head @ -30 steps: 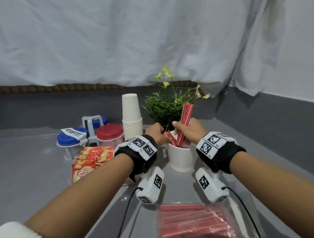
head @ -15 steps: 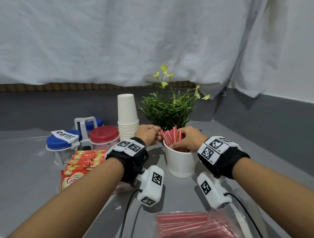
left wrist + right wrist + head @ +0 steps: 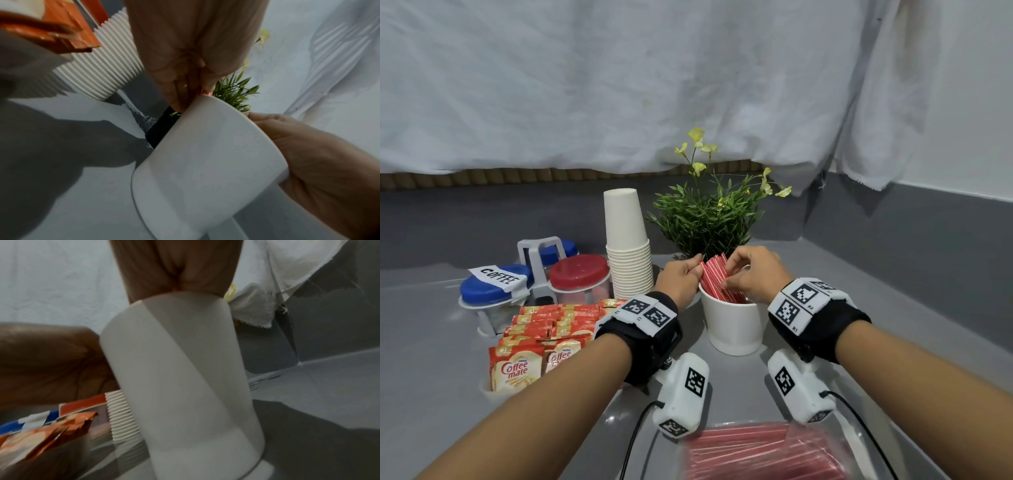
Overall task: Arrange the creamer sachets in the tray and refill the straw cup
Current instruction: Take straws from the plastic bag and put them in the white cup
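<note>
Lower left of head view: Coffee-mate creamer sachets (image 3: 541, 337) stand in overlapping rows in a clear tray (image 3: 487, 389), labels facing forward. Likely lined up so each can be read and pulled singly; this half of the task looks done, or near it.

Behind them, mid-left: a grey caddy (image 3: 541, 260) with lidded jars, two blue and one red; the near blue lid carries a "COFFEE" label (image 3: 498, 278). Just right of that, a stack of white paper cups (image 3: 627, 253), upside down.

Centre: the white straw cup (image 3: 734, 323) stands upright on the grey counter, in front of a potted plant (image 3: 707, 219). Red-and-white wrapped straws (image 3: 717, 279) fan out of it, leaning away from the camera.

Left hand (image 3: 681, 279) sits at the cup's left rim, fingertips curled and pinching the outer straws. Right hand (image 3: 751, 274) mirrors it at the right rim, fingers curled on the bundle from that side. My read: both hands are squeezing the fan together so the straws settle upright and none slide out. Wrist views show only the cup wall and the undersides of the hands; contact with the straws is hidden there.

Bottom centre-right: a clear bag of more red straws (image 3: 763, 452) lies flat near the camera, within easy reach, so the refill may not be finished.
</note>
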Demonstrator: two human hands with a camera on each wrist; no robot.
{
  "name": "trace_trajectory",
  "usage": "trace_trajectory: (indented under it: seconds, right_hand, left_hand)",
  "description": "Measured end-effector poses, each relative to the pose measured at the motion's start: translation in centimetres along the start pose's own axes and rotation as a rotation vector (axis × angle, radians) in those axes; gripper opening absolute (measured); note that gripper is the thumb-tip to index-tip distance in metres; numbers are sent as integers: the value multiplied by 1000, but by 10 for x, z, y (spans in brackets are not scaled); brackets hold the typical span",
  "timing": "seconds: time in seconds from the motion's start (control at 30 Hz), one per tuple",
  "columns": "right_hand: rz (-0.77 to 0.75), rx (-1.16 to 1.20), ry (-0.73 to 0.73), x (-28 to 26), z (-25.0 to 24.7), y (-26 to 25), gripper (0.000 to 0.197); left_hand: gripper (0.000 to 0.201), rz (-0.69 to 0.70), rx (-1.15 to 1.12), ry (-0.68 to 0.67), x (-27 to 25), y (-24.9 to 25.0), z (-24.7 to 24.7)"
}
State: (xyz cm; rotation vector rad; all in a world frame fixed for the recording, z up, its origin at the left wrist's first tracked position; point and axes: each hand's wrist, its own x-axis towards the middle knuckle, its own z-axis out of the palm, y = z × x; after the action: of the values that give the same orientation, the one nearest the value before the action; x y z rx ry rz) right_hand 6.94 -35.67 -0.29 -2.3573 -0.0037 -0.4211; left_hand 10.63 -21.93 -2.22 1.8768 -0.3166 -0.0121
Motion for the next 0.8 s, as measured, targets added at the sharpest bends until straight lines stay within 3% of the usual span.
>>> trace_trajectory:
  seconds: [0.1,0.13,0.37,0.47,0.57,0.8]
  right_hand:
    - [36,-139,146,-3,7,-4,5]
    - [55,-184,133,-3,8,-5,12]
    - [41,-276,-253,2,3,-9,24]
    - [18,-314,-356,3,1,-11,30]
    - [18,-341,-321,5,5,-8,31]
    - [-12,-123,-135,2,5,-3,20]
  left_hand:
    - [39,-4,16,1,1,0,1]
    - [38,-1,3,7,2,-1,1]
    - [39,37,97,4,-2,-3,-2]
    - [44,61,87,14,-4,-1,-5]
    - [43,99,52,18,-7,1,-5]
    - [31,224,-37,159,-11,14,-6]
